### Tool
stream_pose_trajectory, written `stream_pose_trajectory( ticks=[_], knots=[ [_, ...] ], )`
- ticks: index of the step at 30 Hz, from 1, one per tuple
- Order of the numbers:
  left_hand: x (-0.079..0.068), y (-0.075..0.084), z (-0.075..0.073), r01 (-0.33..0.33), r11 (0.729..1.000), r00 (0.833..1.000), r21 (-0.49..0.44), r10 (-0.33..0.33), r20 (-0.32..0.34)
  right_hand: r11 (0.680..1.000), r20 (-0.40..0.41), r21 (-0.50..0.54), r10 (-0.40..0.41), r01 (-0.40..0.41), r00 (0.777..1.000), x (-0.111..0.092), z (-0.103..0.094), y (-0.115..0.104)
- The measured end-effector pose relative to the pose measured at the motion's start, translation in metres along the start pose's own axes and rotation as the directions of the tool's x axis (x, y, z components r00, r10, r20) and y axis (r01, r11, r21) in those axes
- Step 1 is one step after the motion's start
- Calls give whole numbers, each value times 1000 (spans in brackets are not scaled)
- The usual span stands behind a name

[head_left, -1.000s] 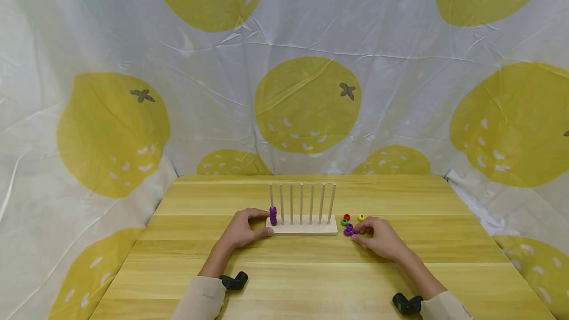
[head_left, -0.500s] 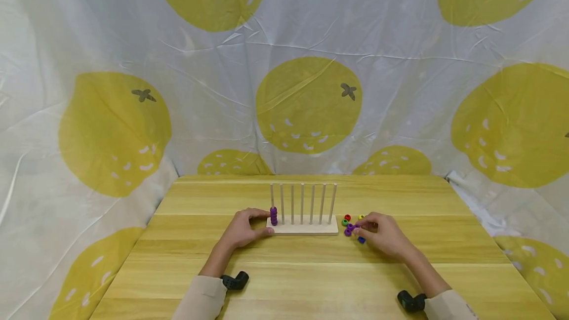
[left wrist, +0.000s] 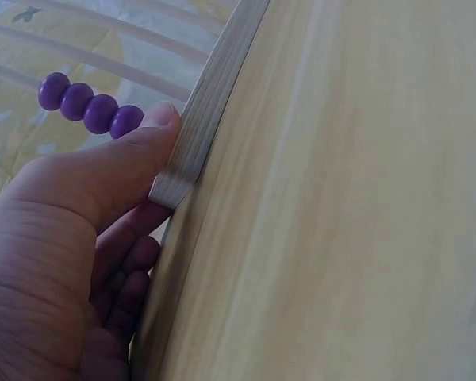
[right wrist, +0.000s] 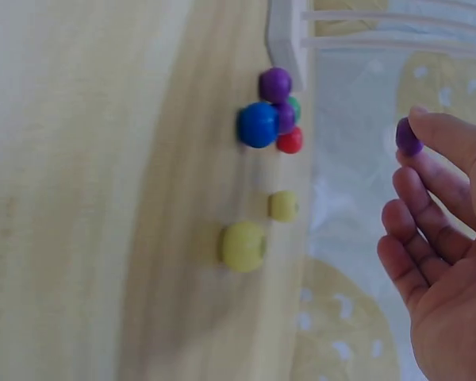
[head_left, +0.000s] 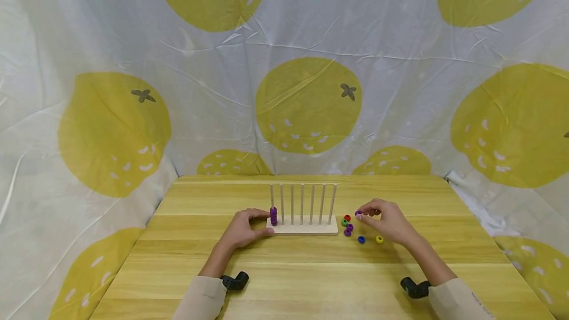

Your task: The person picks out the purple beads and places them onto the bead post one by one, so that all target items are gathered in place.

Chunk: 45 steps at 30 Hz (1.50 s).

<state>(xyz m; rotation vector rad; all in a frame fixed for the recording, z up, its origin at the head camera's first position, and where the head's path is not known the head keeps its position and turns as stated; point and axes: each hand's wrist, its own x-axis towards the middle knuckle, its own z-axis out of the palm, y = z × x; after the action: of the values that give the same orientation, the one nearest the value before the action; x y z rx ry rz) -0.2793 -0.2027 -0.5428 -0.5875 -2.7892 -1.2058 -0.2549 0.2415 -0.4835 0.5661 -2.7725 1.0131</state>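
My left hand [head_left: 242,229] grips the left end of a pale wooden peg stand [head_left: 302,230], a row of several upright rods on one flat base. In the left wrist view the thumb [left wrist: 155,123] lies along the base's end, with the other fingers curled on its far side. Several purple beads [left wrist: 101,113] are stacked on the leftmost rod. To the right of the stand, my right hand [head_left: 387,220] pinches a purple bead [right wrist: 408,136] between thumb and fingertips, raised above the table; its remaining fingers are loosely bent.
Loose beads lie right of the stand: red [head_left: 347,218], green [head_left: 344,222], two purple [head_left: 347,232], blue [head_left: 361,240] and yellow [head_left: 379,239]. A second yellow bead [right wrist: 284,205] shows in the right wrist view. Behind the wooden table [head_left: 284,280] hangs a lemon-print cloth [head_left: 213,102].
My right hand has picked a purple bead out of the group and lifted it up and away. The blue and a yellow bead have come into sight beneath it. The left hand has stayed put.
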Motion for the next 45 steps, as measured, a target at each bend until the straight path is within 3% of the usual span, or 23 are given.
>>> stream_pose_trajectory(
  ticks=[10, 30, 45],
  knots=[
    [0, 1, -1, 14, 1000, 1000, -11, -14, 9, 1000, -25, 15, -12, 13, 1000, 17, -18, -19],
    [0, 3, -2, -24, 1000, 1000, -5, 24, -2, 996, -22, 66, -61, 62, 998, 41, -46, -68],
    [-1, 3, -1, -6, 1000, 1000, -8, 6, -5, 984, -9, 103, -144, 144, 990, 69, -45, -98]
  ],
)
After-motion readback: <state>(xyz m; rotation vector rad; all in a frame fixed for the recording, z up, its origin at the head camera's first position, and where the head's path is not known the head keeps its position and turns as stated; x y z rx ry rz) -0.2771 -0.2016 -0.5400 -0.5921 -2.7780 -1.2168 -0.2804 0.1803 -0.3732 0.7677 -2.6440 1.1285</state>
